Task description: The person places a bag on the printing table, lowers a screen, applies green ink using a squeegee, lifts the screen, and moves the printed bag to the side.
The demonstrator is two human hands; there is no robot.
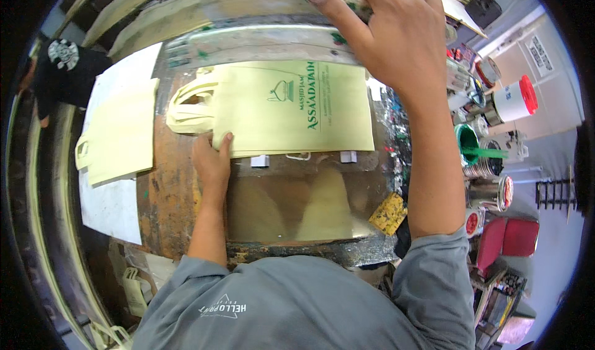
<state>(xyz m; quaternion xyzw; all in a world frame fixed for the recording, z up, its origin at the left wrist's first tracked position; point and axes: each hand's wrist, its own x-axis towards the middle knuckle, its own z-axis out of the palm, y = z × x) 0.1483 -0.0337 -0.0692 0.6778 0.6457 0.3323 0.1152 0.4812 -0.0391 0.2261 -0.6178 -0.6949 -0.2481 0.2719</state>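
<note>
A pale yellow cloth bag with green print lies flat on the worktable, its handles toward the left. At its near left corner, my left hand holds the edge, thumb on top and the other fingers partly hidden. My right hand is raised at the far side, closed over the upper edge of a printing-screen frame. That frame is tilted up beyond the bag, its bars smeared with green ink. Small white tabs sit along the bag's near edge, on a shiny brown board.
Another yellow bag rests on a white sheet to the left. A stained yellow sponge lies at the right. Paint cans and a green-rimmed pot line the right side. A person in black is at the far left.
</note>
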